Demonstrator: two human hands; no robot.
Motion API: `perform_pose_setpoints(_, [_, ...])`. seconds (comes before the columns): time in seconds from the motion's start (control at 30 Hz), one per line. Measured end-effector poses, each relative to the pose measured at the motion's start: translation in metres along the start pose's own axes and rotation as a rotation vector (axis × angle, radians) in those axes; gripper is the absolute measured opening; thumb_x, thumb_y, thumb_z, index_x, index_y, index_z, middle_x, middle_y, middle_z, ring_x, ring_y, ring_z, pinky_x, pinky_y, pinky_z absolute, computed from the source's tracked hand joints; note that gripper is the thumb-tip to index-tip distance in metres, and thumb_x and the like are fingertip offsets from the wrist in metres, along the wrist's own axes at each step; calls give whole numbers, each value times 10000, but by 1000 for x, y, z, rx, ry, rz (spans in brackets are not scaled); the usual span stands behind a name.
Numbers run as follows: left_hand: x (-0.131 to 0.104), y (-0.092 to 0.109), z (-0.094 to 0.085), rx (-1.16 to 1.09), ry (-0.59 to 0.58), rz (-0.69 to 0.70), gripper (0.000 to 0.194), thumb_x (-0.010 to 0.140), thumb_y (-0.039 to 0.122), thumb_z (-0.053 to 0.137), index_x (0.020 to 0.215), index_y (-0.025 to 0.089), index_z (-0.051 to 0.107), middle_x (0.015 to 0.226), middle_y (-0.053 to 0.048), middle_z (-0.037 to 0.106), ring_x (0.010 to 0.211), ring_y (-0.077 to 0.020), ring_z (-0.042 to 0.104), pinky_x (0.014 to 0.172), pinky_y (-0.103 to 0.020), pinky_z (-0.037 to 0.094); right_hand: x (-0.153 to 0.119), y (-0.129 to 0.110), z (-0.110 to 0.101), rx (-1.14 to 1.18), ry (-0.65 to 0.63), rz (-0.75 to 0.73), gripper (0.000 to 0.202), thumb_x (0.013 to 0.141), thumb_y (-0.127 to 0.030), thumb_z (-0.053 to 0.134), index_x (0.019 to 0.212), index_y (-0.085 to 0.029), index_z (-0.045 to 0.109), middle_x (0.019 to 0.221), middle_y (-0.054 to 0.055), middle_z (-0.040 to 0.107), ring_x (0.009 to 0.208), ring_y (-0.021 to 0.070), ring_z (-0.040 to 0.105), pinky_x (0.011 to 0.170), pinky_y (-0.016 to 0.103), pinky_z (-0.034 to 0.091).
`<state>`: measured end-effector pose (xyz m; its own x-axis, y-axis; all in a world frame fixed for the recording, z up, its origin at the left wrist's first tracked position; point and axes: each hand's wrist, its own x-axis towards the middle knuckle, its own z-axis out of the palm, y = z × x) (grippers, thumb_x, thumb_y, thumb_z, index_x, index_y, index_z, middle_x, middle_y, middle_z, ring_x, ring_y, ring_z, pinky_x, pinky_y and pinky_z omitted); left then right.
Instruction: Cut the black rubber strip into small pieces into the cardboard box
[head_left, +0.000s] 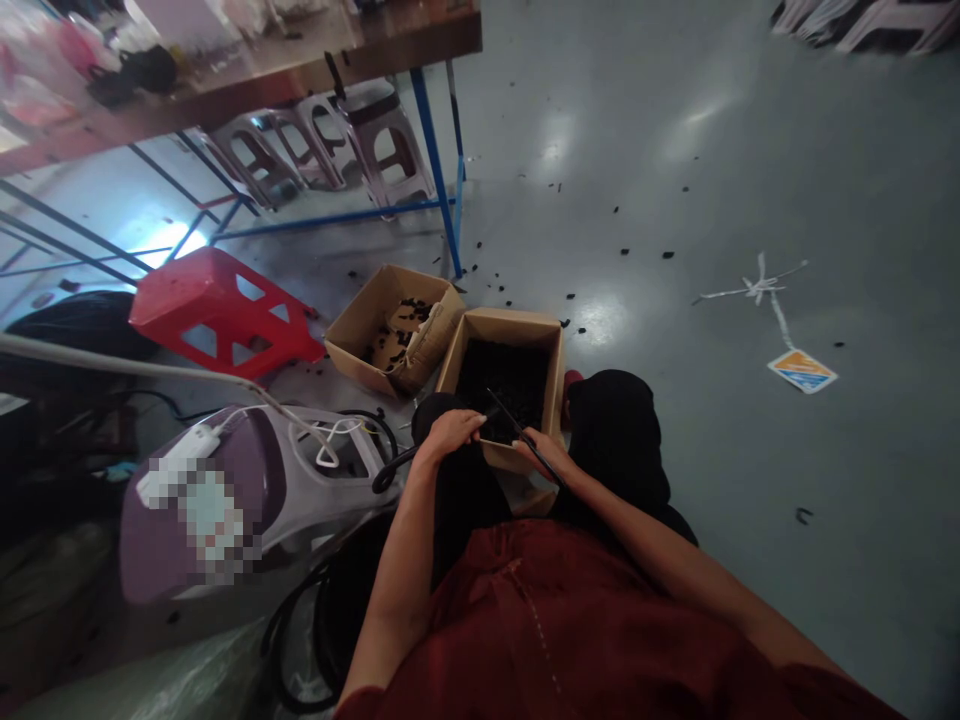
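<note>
A cardboard box [556, 385] with many small black pieces inside stands between my knees. Over its left front corner is my left hand [456, 431], its fingers closed on a black strip [405, 456] that trails off to the left. My right hand [541, 453], at the box's right front side, is closed around a long thin dark tool [544, 462], whose tip points into the box. The exact kind of tool is too dark to tell. Left of this box, a second, open cardboard box [360, 372] holds scattered black pieces.
A red stool [180, 290] lies tipped over at the left. Nearer me, a purple stool [150, 560] carries a white power strip [176, 465] and a blurred item. A table [442, 35] with blue legs and stools beneath stands behind. Black scraps and white tape marks [761, 285] dot the floor.
</note>
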<state>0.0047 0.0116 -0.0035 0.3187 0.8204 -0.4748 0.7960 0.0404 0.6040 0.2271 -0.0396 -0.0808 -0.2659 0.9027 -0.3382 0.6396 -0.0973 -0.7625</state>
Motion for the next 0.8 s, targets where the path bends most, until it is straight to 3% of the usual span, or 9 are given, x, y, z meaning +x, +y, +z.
perform_pose_setpoints(0.13, [2,-4,2,-27,2,23,451,890,472,362,685,175,632,610,3,611,557,-117,535,564,-236,333,2,-1,-3,37,27,48,239,871,-435,488,841,-203,537,718,16,578,696,174,560,602,246,374])
perform_pose_setpoints(0.37, [2,-6,6,-102,39,33,422,885,459,391,730,172,659,667,3,647,563,-109,544,559,-221,351,5,5,1,320,-108,200,269,897,-458,429,967,-200,464,695,-23,517,539,109,490,459,201,402])
perform_pose_setpoints(0.47, [4,-8,9,-114,70,7,397,879,457,416,877,178,697,708,3,670,573,-111,557,570,-216,371,4,4,4,365,-142,221,288,901,-478,422,965,-199,459,750,-6,547,544,102,511,449,197,422])
perform_pose_setpoints(0.6, [6,-13,13,-133,111,-24,411,873,459,440,1065,199,694,739,5,685,595,-116,579,593,-215,398,-5,0,3,389,-163,212,284,896,-462,448,1001,-199,458,798,7,576,577,103,531,461,192,426])
perform_pose_setpoints(0.8, [6,-14,13,-131,108,2,404,875,460,438,1011,199,715,721,7,681,591,-117,580,579,-214,393,-23,-8,-3,284,-199,98,311,876,-449,485,1041,-185,474,836,19,582,675,132,555,572,237,447])
